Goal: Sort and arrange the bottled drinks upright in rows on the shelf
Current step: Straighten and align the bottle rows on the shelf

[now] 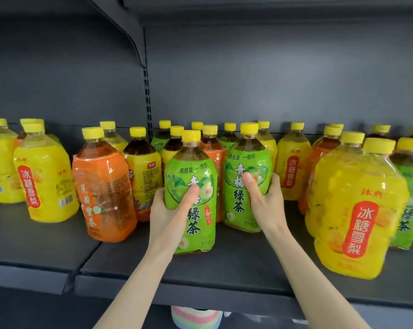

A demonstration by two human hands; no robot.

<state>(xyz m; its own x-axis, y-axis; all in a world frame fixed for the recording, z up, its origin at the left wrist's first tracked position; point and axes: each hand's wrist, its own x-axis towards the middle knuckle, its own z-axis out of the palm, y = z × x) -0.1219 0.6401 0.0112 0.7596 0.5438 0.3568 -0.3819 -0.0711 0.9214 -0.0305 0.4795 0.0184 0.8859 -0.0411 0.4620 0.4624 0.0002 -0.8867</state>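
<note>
Two green-label tea bottles with yellow caps stand upright in the middle of the dark grey shelf (224, 269). My left hand (170, 210) grips the nearer green bottle (196, 172) around its middle, thumb across the label. My right hand (266, 201) grips the second green bottle (238, 162), which stands a little farther back and to the right. An orange-label bottle (103, 193) stands just left of my left hand. A large yellow-label bottle (357, 210) stands at the front right.
Several more yellow, orange and green bottles crowd the back of the shelf, mixed together. A yellow-label bottle (46, 184) stands at the left. A slotted upright post (148, 98) splits the back panel. Bare shelf shows along the front edge.
</note>
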